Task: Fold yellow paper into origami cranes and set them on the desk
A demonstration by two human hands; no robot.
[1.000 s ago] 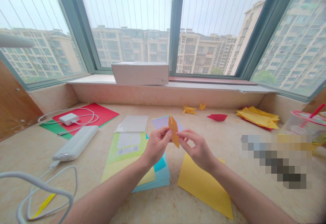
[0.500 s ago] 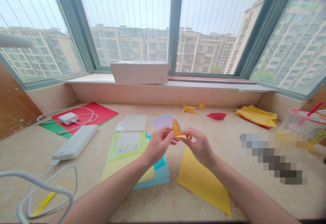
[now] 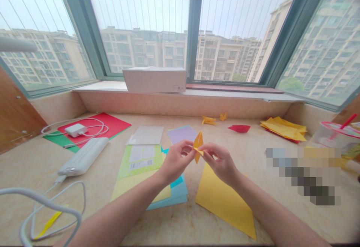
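Observation:
Between my hands, at the middle of the view, is a small folded orange-yellow paper (image 3: 198, 140) with one point up and one point down. My left hand (image 3: 177, 160) pinches its left side between thumb and fingers. From the right, my right hand (image 3: 221, 160) pinches its other side. Under my right forearm lies a flat yellow sheet (image 3: 225, 202). A lilac sheet (image 3: 181, 133) is just behind my left hand. Blue sheets (image 3: 180, 194) and a pale yellow sheet (image 3: 132, 187) lie partly hidden under my left forearm.
A power bank (image 3: 84, 157) with cables and red paper (image 3: 115, 125) are at left. Farther back are yellow folded pieces (image 3: 208, 120) and a red folded piece (image 3: 239, 128). Yellow papers (image 3: 284, 127) and a cup (image 3: 334, 134) stand right. A white box (image 3: 154, 81) rests on the sill.
The folded paper has turned between my fingers: a point now shows below as well as above. My hands have shifted slightly and still hold it.

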